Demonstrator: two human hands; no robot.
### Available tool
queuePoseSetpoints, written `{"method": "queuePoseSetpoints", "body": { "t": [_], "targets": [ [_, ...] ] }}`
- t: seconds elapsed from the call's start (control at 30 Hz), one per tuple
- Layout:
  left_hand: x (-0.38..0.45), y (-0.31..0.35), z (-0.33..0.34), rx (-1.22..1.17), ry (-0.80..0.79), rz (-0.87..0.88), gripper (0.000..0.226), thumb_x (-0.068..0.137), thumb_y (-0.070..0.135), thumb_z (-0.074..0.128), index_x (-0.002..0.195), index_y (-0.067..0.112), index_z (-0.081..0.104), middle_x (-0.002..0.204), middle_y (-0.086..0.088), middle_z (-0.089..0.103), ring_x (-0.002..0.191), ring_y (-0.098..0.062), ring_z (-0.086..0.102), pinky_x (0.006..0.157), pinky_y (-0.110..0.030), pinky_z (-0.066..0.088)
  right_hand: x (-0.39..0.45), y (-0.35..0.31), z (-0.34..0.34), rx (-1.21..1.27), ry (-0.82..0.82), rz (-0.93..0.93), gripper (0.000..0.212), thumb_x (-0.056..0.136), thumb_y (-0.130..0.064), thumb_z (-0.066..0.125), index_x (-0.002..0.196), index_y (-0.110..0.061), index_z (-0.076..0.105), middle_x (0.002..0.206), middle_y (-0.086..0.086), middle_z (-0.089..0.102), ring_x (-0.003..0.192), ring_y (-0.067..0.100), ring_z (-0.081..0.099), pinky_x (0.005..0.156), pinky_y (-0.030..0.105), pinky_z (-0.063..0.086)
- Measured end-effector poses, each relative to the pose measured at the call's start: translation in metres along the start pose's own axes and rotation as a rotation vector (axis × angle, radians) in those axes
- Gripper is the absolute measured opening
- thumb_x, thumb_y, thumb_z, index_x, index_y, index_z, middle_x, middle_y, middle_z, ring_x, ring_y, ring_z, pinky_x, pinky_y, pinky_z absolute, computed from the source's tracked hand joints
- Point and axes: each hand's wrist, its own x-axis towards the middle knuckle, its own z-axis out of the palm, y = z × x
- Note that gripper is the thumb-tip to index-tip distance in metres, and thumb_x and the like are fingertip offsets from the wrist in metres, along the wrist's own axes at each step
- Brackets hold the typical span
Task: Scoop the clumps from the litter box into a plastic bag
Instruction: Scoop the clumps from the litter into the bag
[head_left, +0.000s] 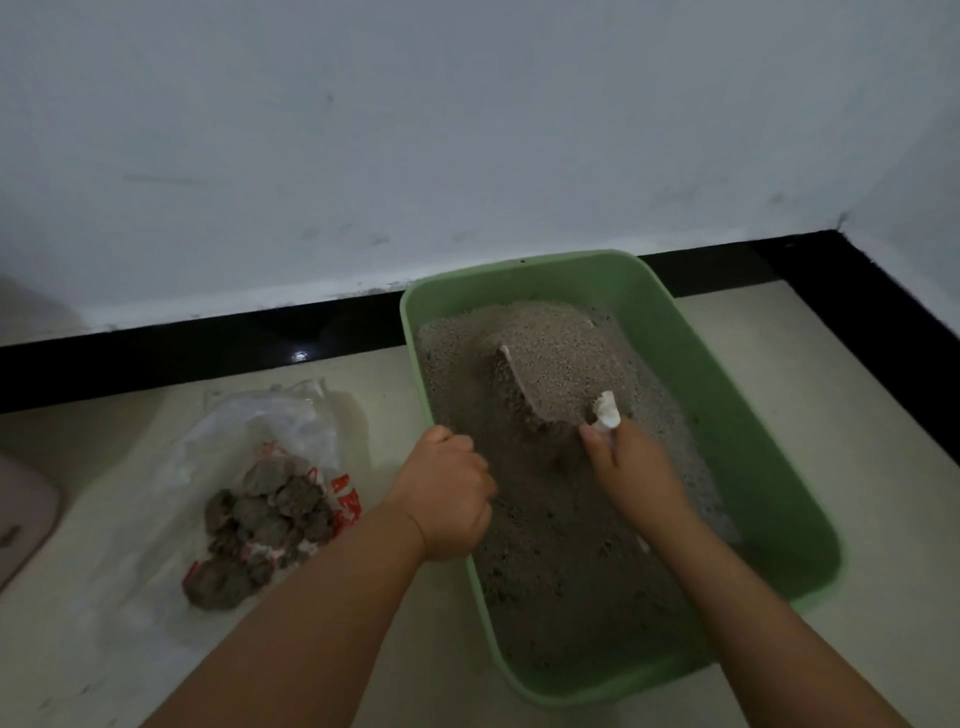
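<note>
The green litter box (737, 415) sits on the pale floor (857, 415) with its far end near the black skirting (208, 343) at the foot of the white wall (467, 130). It is filled with grey-brown litter (561, 545), heaped higher toward the far end. A white scoop (550, 379) lies buried in that heap, loaded with litter, only its pale edge and handle showing.

The right hand (636, 478) reaches into the box and holds the scoop's handle, with a crumpled bit of white tissue (607, 410) wrapped at the grip; the fingers are curled round it and the thumb points forward along it. The left hand (449, 493) is at the box's left rim, its fingers curled in a fist; whether it grips the rim or holds nothing cannot be told from this angle.

To the left of the box, well apart from it, a clear plastic bag (270, 431) with red print lies open on the floor. A pile of dark grey clumps (265, 514) lies in it, showing through the plastic.

At the far left edge a corner of a pinkish flat object (23, 514) lies on the floor, too cut off to identify.
</note>
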Motion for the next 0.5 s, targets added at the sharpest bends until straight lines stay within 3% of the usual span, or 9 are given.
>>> {"method": "queuePoseSetpoints", "body": {
  "t": [0.1,0.23,0.37,0.43,0.5],
  "targets": [
    [0.0,-0.001,0.006,0.042,0.055,-0.034,0.037,0.063,0.029,0.032,0.037,0.018,0.056,0.039,0.006,0.045,0.044,-0.015,0.048,0.06,-0.028,0.021,-0.016,0.005,-0.008,-0.026,-0.007,0.011,0.032,0.098,-0.035,0.038,0.102,-0.006,0.05,0.084,0.005,0.051,0.075,0.02,0.048,0.062,0.026,0.032],
    [-0.001,0.001,0.004,0.023,0.008,-0.006,0.043,0.066,0.03,0.025,0.044,0.018,0.06,0.046,0.005,0.051,0.052,-0.016,0.052,0.067,-0.028,0.032,-0.04,0.017,-0.02,-0.045,-0.002,-0.008,0.026,0.098,-0.035,0.039,0.089,-0.011,0.046,0.065,-0.005,0.042,0.074,0.021,0.049,0.056,0.028,0.026],
    [0.0,0.0,0.004,0.082,0.087,-0.045,0.038,0.063,0.029,0.032,0.035,0.02,0.055,0.039,0.009,0.045,0.043,-0.012,0.047,0.061,-0.026,0.024,-0.055,0.024,-0.034,-0.072,0.011,-0.026,0.026,0.096,-0.039,0.041,0.089,-0.014,0.048,0.076,0.006,0.053,0.084,0.03,0.062,0.062,0.027,0.035],
    [0.0,0.004,-0.002,0.095,0.041,-0.058,0.043,0.069,0.028,0.026,0.056,0.018,0.066,0.058,0.004,0.057,0.063,-0.015,0.055,0.07,-0.027,0.027,-0.059,0.022,-0.04,-0.058,0.023,-0.03,0.029,0.097,-0.037,0.04,0.095,-0.011,0.052,0.085,0.014,0.062,0.087,0.031,0.062,0.065,0.03,0.04],
    [-0.001,0.003,0.001,0.06,0.0,-0.006,0.064,0.074,0.032,0.008,0.092,0.017,0.067,0.092,-0.001,0.061,0.095,-0.019,0.05,0.087,-0.029,0.028,-0.061,0.016,-0.046,-0.065,0.048,-0.032,0.033,0.097,-0.036,0.04,0.103,-0.006,0.054,0.095,0.018,0.065,0.089,0.033,0.061,0.071,0.033,0.045]
  ]
}}
